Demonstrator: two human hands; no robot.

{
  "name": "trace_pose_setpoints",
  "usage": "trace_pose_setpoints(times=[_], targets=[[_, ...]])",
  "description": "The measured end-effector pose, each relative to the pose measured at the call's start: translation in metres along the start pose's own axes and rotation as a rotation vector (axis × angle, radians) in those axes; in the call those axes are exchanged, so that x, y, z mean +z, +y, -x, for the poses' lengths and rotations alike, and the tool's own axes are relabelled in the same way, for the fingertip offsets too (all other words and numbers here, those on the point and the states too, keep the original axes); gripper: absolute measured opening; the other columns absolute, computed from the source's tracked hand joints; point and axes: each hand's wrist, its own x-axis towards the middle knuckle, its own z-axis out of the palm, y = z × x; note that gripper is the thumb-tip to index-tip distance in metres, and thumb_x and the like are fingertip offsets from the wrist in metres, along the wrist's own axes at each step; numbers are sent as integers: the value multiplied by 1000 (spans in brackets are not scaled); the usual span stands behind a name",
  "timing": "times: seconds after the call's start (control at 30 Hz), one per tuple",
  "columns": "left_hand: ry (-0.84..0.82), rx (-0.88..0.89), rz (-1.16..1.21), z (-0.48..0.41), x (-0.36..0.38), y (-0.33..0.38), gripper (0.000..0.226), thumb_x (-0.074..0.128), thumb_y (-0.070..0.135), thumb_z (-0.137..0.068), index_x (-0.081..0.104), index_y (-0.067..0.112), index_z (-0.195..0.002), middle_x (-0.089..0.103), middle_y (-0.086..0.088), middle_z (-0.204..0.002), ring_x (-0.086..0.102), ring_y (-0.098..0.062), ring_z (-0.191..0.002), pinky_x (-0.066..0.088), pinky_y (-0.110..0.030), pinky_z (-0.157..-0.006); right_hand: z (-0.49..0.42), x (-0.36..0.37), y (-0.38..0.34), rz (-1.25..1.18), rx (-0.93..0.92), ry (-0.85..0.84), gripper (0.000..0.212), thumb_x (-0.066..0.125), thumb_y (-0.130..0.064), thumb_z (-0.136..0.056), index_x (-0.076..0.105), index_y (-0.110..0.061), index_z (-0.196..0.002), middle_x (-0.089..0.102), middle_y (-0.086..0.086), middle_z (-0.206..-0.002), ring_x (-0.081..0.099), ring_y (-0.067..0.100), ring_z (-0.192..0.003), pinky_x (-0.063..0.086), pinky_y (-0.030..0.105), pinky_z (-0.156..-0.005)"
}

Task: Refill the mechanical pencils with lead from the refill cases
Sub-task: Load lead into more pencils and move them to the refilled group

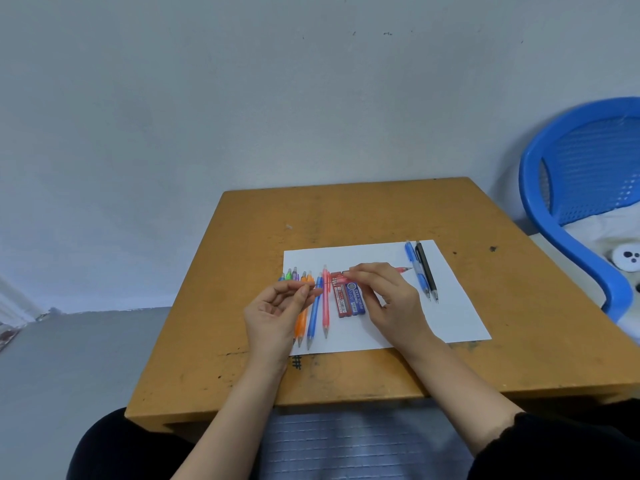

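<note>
A right hand [384,296] is raised over a white sheet of paper [460,317]. Its fingers are curled round a red mechanical pencil [401,270], which is held level with the tip pointing right and the back end towards the left hand [277,310]. The left hand's thumb and forefinger are pinched together on a thin lead [318,288], barely visible, which is aimed at the pencil's back end.

Just below the hands, two flat, rectangular refill cases lie side by side on the paper, touching: a red case [343,301] and a blue case [359,301] printed "PENCIL LEAD". Their contents cannot be made out.

Left of the cases lies a row of slim, translucent plastic pencils, tips towards the viewer: a pink pencil [325,310], a blue pencil [313,317], orange pencils [302,323], then green and purple ones partly hidden by the left hand. At the sheet's far right, a blue-and-white pencil [417,271] and a black pencil [426,271] lie parallel.

The paper rests on a scuffed, ochre wooden table [242,341]. A blue plastic chair [554,209] with a perforated back stands to the right.
</note>
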Motion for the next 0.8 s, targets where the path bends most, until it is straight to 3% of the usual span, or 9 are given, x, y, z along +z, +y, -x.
trace_pose_setpoints(times=[0.27, 0.57, 0.8], targets=[[-10, 104, -220, 0, 11, -2, 12, 70, 16, -78, 72, 21, -89, 74, 12, -83, 70, -6, -85, 54, -16, -64, -2, 0, 1, 17, -42, 43, 47, 38, -42, -99, 69, -8, -109, 69, 6, -107, 55, 10, -106, 50, 29, -87], [-27, 175, -290, -3, 25, -1, 21, 73, 4, -80, 74, 20, -94, 74, 8, -90, 70, -6, -88, 55, -18, -77, -1, 1, 3, 2, -27, 73, 49, 36, -43, -100, 68, -8, -112, 69, 6, -108, 56, 11, -105, 50, 29, -87], [-49, 104, -192, -4, 33, 5, 21, 73, 0, -79, 72, 16, -93, 73, 12, -84, 69, -2, -85, 52, -14, -71, -1, -1, -1, -71, -8, 90, 43, 38, -36, -101, 66, -6, -116, 68, 8, -111, 57, 10, -108, 49, 21, -92]])
